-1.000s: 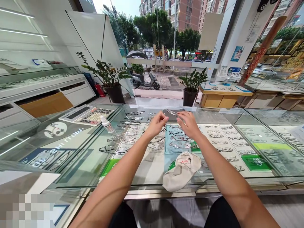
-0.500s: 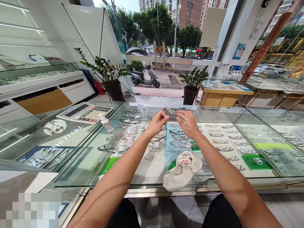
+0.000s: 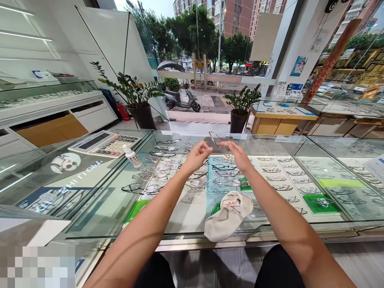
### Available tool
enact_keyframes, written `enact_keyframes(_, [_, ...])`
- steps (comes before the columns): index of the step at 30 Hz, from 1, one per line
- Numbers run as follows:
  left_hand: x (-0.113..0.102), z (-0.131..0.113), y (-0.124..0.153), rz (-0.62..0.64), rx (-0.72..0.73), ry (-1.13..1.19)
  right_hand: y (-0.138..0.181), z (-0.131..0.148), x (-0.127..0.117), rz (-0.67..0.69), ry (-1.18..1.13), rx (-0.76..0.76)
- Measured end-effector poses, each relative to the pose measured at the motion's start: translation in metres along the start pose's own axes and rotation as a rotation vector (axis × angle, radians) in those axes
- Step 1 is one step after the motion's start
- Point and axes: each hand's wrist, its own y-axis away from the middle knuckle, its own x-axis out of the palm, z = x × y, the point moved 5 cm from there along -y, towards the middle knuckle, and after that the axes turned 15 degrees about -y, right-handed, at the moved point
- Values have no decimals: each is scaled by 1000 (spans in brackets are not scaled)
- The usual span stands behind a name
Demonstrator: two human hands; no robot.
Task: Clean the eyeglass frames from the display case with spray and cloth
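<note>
Both my arms reach out over a glass display counter (image 3: pixel 99 208). My left hand (image 3: pixel 198 155) and my right hand (image 3: pixel 238 155) each pinch one side of a thin metal pair of glasses (image 3: pixel 216 141), held tilted a little above the glass near the counter's far edge. Under the glass lie rows of several other spectacle frames (image 3: pixel 223 176). A crumpled white cloth (image 3: pixel 228 216) lies on the glass between my forearms, near the front edge.
A loose pair of dark-rimmed glasses (image 3: pixel 141 188) lies on the glass to the left. A small white dropper bottle (image 3: pixel 131 156) and a large calculator (image 3: pixel 103 143) sit further left. Potted plants (image 3: pixel 241 108) stand behind the counter by the shop window.
The glasses have risen from near the glass and tilted up between my fingers. My hands have shifted slightly but stay pinched on the frame.
</note>
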Motion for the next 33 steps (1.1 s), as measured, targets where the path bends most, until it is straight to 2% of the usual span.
enact_keyframes(4, [6, -2, 2, 68, -49, 26, 0, -3, -1, -23, -113, 68])
enact_keyframes(16, [0, -1, 3, -67, -66, -57, -2, -7, 0, -11, -211, 108])
enact_keyframes(33, [-3, -11, 6, -101, -93, -62, 0, -13, 6, -24, -332, 130])
